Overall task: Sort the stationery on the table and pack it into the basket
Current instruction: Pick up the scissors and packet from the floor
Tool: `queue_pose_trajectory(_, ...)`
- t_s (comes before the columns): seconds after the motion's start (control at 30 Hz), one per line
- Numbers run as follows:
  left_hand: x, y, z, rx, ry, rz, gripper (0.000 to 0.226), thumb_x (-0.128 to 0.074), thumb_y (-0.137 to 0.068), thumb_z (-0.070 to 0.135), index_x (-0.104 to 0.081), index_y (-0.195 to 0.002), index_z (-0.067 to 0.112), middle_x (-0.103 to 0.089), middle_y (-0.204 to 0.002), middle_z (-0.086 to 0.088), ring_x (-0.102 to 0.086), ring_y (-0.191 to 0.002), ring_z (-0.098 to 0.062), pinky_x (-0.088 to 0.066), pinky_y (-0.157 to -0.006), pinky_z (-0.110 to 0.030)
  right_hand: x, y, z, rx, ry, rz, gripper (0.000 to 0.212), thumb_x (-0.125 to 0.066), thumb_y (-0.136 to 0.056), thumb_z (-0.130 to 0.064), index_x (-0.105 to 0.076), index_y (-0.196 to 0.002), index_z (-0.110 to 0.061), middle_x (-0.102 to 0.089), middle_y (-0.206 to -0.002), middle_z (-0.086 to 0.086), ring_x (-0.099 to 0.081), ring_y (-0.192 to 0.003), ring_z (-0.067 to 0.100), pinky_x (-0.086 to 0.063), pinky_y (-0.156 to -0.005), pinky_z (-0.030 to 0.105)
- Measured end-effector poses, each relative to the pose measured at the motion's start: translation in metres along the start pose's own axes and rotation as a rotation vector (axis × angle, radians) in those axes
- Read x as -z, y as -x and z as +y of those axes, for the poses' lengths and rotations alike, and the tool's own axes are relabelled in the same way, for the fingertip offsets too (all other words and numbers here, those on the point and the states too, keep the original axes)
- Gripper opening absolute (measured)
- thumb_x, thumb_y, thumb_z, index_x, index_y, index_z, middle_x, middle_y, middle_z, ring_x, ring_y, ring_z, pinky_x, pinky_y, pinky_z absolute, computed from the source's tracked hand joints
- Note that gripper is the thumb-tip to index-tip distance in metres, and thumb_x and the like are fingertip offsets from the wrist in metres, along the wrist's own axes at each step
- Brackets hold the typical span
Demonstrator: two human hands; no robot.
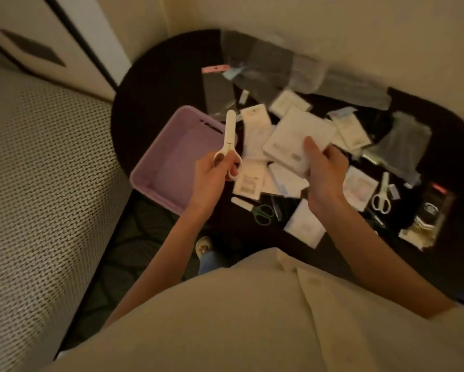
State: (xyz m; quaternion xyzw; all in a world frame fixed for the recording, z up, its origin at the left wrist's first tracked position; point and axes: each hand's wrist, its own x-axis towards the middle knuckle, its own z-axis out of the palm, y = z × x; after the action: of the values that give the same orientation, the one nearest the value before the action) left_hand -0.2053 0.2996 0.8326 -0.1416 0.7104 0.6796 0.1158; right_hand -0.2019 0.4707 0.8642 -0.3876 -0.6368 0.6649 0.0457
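We're gripping the capped white scissors (229, 140) by the loops in our left hand (214, 173), holding them over the lilac basket (155, 167) at the worktop's (155, 84) left end, while our right hand (324, 167) is pinching a flat white pack (292, 140) at its near corner, thumb on top, above the pile. We're judging the scissors light and rigid, safest held at the handles, and the pack light, stiff-ish and probably slick in its wrap, so it's better taken by an edge. We're seeing barcode-like labels, but blur is keeping us from reading any text or brand.
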Motion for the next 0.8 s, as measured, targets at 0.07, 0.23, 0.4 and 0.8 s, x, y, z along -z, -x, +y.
queue_pose_trajectory(0.07, -0.026, -0.002, -0.001, 0.023, 0.002, -0.034, 0.024, -0.054, -0.098, 0.014, -0.064, -0.08, 0.002, -0.058, -0.065, -0.003, -0.054, -0.062, -0.009, -0.05, -0.065, -0.027, 0.027, -0.014, -0.001, -0.023, -0.003, 0.047, 0.028, -0.059, -0.095, -0.024, -0.06, -0.118, -0.007, -0.067, -0.11, 0.003, -0.065, -0.098, 0.014, -0.055, -0.083, 0.028)
queue_pose_trajectory(0.23, -0.082, -0.005, -0.007, 0.046, -0.032, -0.097, 0.027, -0.054, -0.098, 0.015, -0.063, -0.073, 0.01, -0.058, -0.059, 0.004, -0.054, -0.06, -0.008, -0.048, -0.061, -0.024, 0.082, -0.049, 0.002, -0.049, -0.055, 0.105, 0.032, -0.059, -0.095, -0.022, -0.058, -0.123, -0.007, -0.065, -0.11, -0.001, -0.063, -0.101, 0.013, -0.054, -0.086, 0.029)
queue_pose_trajectory(0.4, -0.124, -0.009, -0.029, 0.097, -0.063, -0.111, 0.023, -0.055, -0.098, 0.015, -0.065, -0.081, 0.003, -0.059, -0.061, 0.001, -0.055, -0.058, -0.007, -0.047, -0.058, -0.022, 0.119, -0.078, 0.021, -0.117, -0.088, 0.123, 0.031, -0.059, -0.095, -0.022, -0.055, -0.123, -0.01, -0.063, -0.106, -0.005, -0.061, -0.098, 0.009, -0.053, -0.089, 0.031)
queue_pose_trajectory(0.8, -0.162, -0.023, -0.091, -0.031, -0.129, -0.112, 0.025, -0.052, -0.098, 0.012, -0.065, -0.078, 0.008, -0.057, -0.059, 0.004, -0.054, -0.057, -0.005, -0.049, -0.059, -0.024, 0.15, -0.121, 0.086, -0.049, -0.116, 0.066, 0.015, -0.054, -0.097, -0.024, -0.064, -0.107, -0.02, -0.068, -0.109, -0.002, -0.064, -0.102, 0.011, -0.052, -0.095, 0.035)
